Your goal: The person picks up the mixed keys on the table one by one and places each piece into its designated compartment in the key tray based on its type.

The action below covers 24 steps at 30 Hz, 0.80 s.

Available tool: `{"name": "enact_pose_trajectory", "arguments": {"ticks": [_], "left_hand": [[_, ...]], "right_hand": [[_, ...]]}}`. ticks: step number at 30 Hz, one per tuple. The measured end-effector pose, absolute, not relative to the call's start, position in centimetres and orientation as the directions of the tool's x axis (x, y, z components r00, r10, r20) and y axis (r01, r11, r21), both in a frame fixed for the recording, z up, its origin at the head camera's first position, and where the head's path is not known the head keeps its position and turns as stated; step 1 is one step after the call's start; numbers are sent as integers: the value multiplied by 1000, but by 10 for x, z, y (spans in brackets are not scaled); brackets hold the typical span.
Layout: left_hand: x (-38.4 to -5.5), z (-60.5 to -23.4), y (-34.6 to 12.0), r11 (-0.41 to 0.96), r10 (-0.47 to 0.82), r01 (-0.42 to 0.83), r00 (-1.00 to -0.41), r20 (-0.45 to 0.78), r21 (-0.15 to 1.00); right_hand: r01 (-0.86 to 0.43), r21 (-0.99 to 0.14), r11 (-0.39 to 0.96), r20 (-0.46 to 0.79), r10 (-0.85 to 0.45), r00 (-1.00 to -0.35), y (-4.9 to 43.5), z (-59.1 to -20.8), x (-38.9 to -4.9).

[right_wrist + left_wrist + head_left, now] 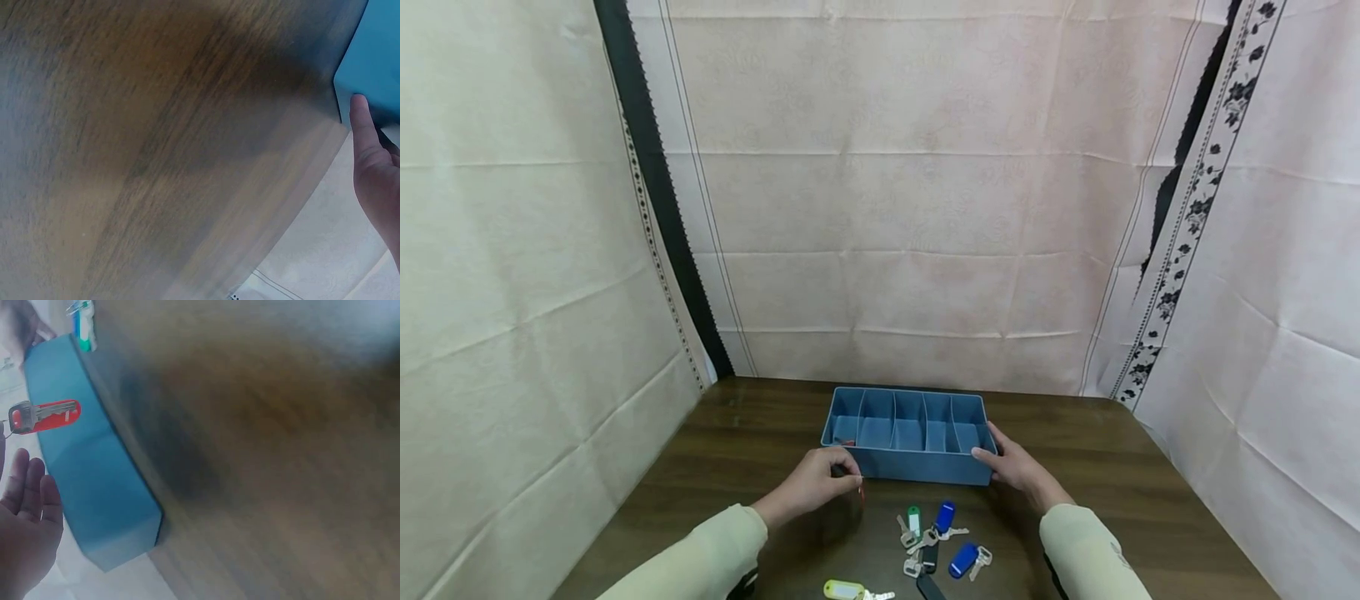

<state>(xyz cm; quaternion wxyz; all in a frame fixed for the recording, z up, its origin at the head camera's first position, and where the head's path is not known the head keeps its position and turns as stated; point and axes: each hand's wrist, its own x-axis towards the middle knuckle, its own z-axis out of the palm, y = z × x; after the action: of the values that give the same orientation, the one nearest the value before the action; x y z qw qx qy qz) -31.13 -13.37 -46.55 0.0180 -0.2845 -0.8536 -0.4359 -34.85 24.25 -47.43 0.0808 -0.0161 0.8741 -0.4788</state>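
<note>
A blue compartment box (917, 467) stands on the wooden table with its long side facing me. In front of its left corner, my left hand (820, 482) pinches a ring from which a key with a red tag (59, 417) hangs. Another reddish item (845, 442) lies in the box's leftmost compartment, partly hidden by the front wall. My right hand (1017, 465) grips the right end of the box. Its thumb presses the front face near the corner in the right wrist view, and the other fingers lie along the side.
On the table before the box lie several tagged keys: a green tag (913, 521), a blue tag (946, 517), another blue tag (963, 560), a black tag (929, 558) and a yellow tag (844, 590). Pale curtains (925, 208) hang around the table (760, 442).
</note>
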Motion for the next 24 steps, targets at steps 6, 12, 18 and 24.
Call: {"name": "enact_pose_trajectory", "arguments": {"ticks": [6, 12, 18, 24], "left_hand": [[-314, -449, -137, 446, 409, 469, -864, 293, 762], [-319, -436, -139, 439, 352, 442, -885, 303, 782], [-330, -430, -140, 443, 265, 402, -912, 312, 801], [-341, -422, -140, 450, 189, 391, -920, 342, 803]], "right_hand": [[48, -838, 544, -126, -107, -986, 243, -476, -349], [50, -840, 540, -125, -103, -987, 243, -475, -348], [50, -840, 541, -127, -106, -986, 243, -474, -347], [51, -834, 549, -132, -108, -985, 244, -474, -348]]}}
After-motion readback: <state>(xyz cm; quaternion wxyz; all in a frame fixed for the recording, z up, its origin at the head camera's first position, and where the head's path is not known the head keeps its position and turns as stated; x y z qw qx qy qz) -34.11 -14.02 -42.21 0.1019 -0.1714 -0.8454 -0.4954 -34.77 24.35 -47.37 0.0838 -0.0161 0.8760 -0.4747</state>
